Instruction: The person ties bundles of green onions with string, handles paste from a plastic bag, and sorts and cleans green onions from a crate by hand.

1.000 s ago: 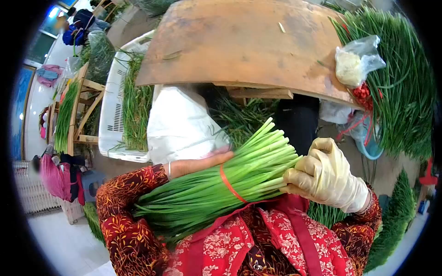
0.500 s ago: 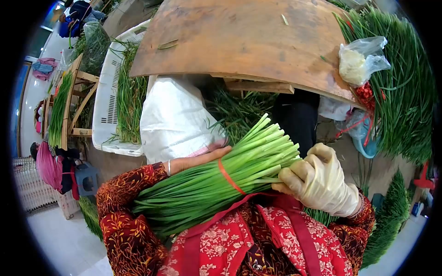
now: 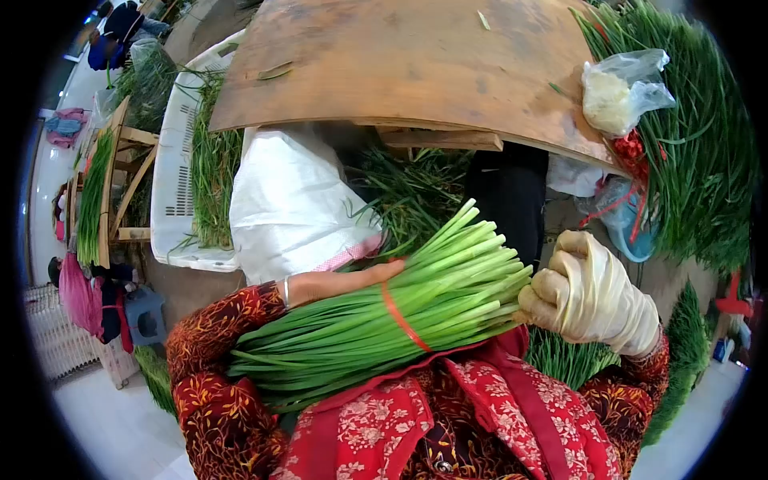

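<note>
A thick bundle of garlic chives (image 3: 376,312) lies across my front, pale stem ends to the right and dark green leaves to the left. A red band (image 3: 398,314) circles it near the middle. My bare left hand (image 3: 344,282) is wrapped over the far side of the bundle and holds it against me; most of its fingers are hidden. My right hand (image 3: 588,288), in a cream glove, is closed with curled fingers right at the stem ends. Whatever it pinches, if anything, is hidden.
Ahead stands a wooden table (image 3: 400,64). A white sack (image 3: 292,200) and a white crate (image 3: 172,200) of greens stand left. At right are a pile of chives (image 3: 704,144) and a plastic bag (image 3: 620,92). A person (image 3: 116,36) is far back left.
My right hand has moved a little to the right along the stem ends, its fingers still curled. My left hand keeps its hold on the bundle. The view has shifted slightly.
</note>
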